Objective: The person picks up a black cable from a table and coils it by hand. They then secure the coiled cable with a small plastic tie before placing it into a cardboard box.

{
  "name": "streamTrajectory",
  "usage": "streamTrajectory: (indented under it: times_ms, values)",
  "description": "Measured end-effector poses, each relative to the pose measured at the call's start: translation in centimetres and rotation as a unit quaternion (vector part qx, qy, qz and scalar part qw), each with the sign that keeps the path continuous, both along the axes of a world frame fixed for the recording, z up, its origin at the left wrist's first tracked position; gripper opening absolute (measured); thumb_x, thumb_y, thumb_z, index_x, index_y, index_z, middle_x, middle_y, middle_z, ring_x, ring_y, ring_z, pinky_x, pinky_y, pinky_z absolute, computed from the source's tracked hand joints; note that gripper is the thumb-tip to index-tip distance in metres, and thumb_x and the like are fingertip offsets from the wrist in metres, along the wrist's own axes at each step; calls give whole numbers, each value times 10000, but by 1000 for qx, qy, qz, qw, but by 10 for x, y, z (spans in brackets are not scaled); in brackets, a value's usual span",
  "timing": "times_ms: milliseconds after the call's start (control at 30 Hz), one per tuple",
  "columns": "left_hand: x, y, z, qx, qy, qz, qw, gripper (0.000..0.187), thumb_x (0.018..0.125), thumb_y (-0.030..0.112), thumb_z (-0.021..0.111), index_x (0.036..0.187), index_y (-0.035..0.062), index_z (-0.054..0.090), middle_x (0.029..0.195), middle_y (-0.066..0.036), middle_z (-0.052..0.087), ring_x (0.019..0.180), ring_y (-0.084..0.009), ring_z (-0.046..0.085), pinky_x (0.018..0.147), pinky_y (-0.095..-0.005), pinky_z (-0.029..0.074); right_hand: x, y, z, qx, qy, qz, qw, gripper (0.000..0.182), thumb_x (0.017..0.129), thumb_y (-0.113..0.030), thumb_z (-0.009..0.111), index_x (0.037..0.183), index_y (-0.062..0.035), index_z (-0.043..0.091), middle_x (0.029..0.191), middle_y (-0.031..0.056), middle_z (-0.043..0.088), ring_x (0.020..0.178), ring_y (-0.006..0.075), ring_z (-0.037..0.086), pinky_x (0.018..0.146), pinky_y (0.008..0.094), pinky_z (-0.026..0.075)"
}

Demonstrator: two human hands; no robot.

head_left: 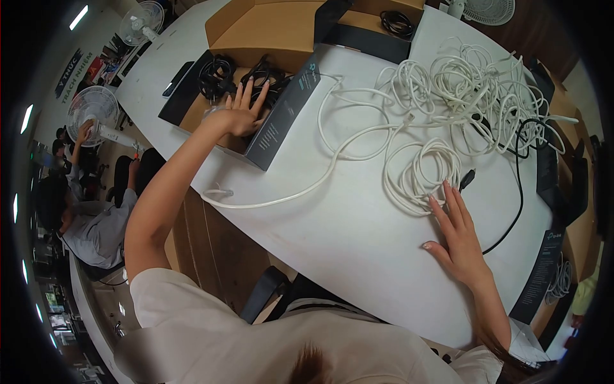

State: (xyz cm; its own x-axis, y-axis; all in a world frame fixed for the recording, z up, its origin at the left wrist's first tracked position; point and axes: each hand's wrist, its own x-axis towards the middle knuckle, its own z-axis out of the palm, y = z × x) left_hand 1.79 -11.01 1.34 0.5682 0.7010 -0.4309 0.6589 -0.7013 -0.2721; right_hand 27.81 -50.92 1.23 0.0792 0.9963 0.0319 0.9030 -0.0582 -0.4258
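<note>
My left hand (244, 110) reaches into an open cardboard box (281, 121) with a dark printed outside. Its fingers are spread over bundles of black cable (217, 75) inside, and the thumb side is partly hidden. My right hand (457, 240) lies open at the right, fingertips touching the lower edge of a coiled white cable (419, 173). From the coils, a white cable end (217, 193) runs across to the table's near left edge. Beyond the coil sits a large tangle of white cables (480, 89). A black connector (469, 179) lies beside the right fingertips.
A second open box (364, 41) at the back holds a black cable coil (398, 24). More boxes (543, 275) line the right edge, one with a grey coil (559, 281). A phone (178, 78) lies at the left. Another person (99, 230) sits beyond the white table (288, 237), near a fan (93, 115).
</note>
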Motion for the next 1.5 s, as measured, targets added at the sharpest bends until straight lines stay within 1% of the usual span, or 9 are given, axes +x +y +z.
streamTrajectory:
  times_ms: [200,333,467,500,700,1000,1233,1433,1500]
  values:
    - [-8,2,-3,3,-43,-8,999,750,904,506,327,1382,262,-197,1433,-224,-188,1340,-390,-105,1052,-538,36,-3,-2,-2,12,-51,0,999,693,746,-335,640,1350,-146,357,1445,154,189,1307,351,216,1047,421,236]
    - [-18,3,8,-45,-199,-48,978,658,902,495,357,1426,273,26,1483,-130,-30,1341,-411,14,1041,-581,78,-3,-6,-5,26,-69,-2,997,687,753,-352,633,1352,-163,356,1439,153,201,1302,342,228,1046,412,244]
    - [-29,-5,23,-113,-359,-101,921,507,948,325,340,1417,225,174,1479,-114,93,1348,-315,142,1085,-419,164,-2,-6,-6,34,-73,0,997,692,754,-352,634,1355,-162,349,1437,152,206,1305,332,227,1045,408,246]
    - [-28,-10,30,-86,-361,-108,922,484,952,259,346,1411,207,201,1468,-129,139,1344,-275,180,1085,-345,182,-2,-7,-6,35,-75,1,997,691,755,-351,634,1355,-161,349,1438,151,206,1306,332,226,1045,407,247]
    - [-26,-29,50,-40,-288,-83,953,521,953,283,341,1419,149,151,1463,-121,164,1343,-261,191,1084,-353,185,-3,-7,-6,42,-74,4,996,679,763,-344,628,1354,-156,351,1437,153,209,1307,334,223,1044,408,247]
    - [-30,-20,27,16,-415,-70,907,476,949,283,356,1380,101,264,1398,-151,303,1300,-295,277,1063,-344,229,-3,-7,-6,49,-73,5,996,657,776,-341,620,1348,-149,360,1428,162,225,1302,336,235,1042,408,250]
    - [-29,-17,19,269,-431,-123,852,296,918,263,429,1096,40,505,999,-116,512,895,-299,519,770,-386,453,-3,-7,-5,47,-70,5,996,644,783,-337,612,1345,-143,365,1426,162,231,1301,334,237,1043,406,248]
    - [-15,-38,31,299,-282,80,908,259,927,269,409,868,23,466,747,-209,597,715,-379,597,600,-444,480,-2,-6,-5,45,-69,5,997,645,780,-329,615,1345,-144,365,1429,159,228,1303,333,234,1042,408,249]
    - [-20,-24,19,303,-324,32,896,270,926,277,411,883,16,468,707,-238,591,658,-388,598,562,-454,481,-3,-6,-5,44,-68,3,997,646,778,-326,617,1345,-144,366,1428,158,229,1303,333,235,1041,408,251]
